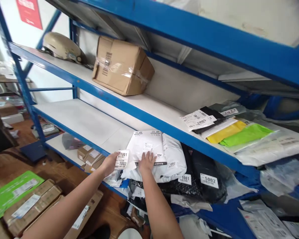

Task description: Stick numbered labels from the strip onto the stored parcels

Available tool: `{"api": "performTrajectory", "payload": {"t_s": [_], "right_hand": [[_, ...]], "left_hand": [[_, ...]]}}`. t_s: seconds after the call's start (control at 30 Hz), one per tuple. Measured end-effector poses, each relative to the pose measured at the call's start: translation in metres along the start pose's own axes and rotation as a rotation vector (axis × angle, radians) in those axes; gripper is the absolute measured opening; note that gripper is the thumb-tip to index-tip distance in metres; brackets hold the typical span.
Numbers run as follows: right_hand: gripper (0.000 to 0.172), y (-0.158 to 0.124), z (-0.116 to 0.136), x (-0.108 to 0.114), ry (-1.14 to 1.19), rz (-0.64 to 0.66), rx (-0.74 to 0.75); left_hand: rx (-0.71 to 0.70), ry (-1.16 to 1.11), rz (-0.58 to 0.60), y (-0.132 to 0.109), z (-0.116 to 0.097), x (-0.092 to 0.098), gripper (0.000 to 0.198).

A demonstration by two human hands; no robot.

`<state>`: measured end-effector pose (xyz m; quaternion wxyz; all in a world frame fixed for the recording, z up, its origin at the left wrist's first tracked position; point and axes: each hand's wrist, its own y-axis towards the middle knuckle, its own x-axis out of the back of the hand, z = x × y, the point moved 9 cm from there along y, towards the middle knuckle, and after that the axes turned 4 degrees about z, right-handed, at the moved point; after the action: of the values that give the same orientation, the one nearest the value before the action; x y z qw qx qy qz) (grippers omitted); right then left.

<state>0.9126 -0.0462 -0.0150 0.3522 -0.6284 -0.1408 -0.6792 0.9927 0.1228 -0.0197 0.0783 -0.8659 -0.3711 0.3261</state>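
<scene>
My left hand [109,164] pinches a strip of white labels [122,158] printed 1001 and 1002. Fingers spread, my right hand [147,162] rests on a flat white mailer bag [147,139] whose label ends in 1004. Under that bag lies a plumper white parcel [174,154] marked 1002. To its right, a black parcel [193,189] carries a 1001 label, and another black parcel [210,194] shows 5002. This pile sits on the shelf's middle level, partly beneath the blue beam above it.
Above, the blue-framed shelf [109,99] holds a cardboard box [118,66], a beige helmet [62,46] and several mailers, including a bright green one [248,135]. Cartons and a green box [12,194] stand at lower left. More bags [269,217] lie at lower right.
</scene>
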Motion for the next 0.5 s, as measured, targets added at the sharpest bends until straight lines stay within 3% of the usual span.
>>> {"api": "performTrajectory", "payload": {"t_s": [0.1,0.2,0.27,0.37,0.43,0.5], "right_hand": [[0.054,-0.041,0.005,0.004,0.126,-0.016,-0.011],[0.041,-0.098,0.022,0.011,0.315,-0.035,0.070],[0.048,-0.143,0.037,0.015,0.454,-0.036,0.170],[0.055,-0.222,0.051,0.016,0.897,0.024,0.443],[0.048,-0.278,0.044,0.012,1.197,0.068,0.602],[0.041,-0.327,0.020,-0.007,1.305,0.068,0.591]], "left_hand": [[0.000,-0.104,0.035,-0.061,-0.002,-0.008,0.027],[-0.020,-0.178,0.025,-0.122,0.000,-0.008,0.030],[-0.012,-0.199,-0.006,-0.164,0.010,-0.006,0.031],[0.026,-0.205,-0.083,-0.228,0.039,-0.002,0.028],[-0.007,-0.112,-0.124,-0.271,0.060,-0.003,0.025],[-0.109,0.133,-0.127,-0.312,0.074,-0.008,0.030]]}}
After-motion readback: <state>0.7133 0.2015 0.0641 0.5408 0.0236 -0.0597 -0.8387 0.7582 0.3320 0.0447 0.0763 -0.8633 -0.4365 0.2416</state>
